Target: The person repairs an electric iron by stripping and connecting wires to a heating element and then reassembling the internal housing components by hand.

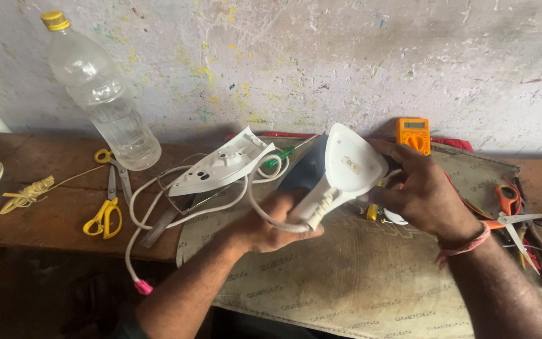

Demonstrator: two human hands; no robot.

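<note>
Left hand (pixel 270 221) closed under white iron body (pixel 340 172) near cord. Right hand (pixel 423 191) gripping its far side. Clear bottle (pixel 105 97), seemingly empty, far left on counter (pixel 45 220).

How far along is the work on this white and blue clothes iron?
Done: a white plastic cover piece is off and lies on the wooden bench. In hand: the left hand and right hand hold the white and blue clothes iron body over the woven sack mat. Left: the cover is still apart; the green-handled screwdriver lies unused.
</note>
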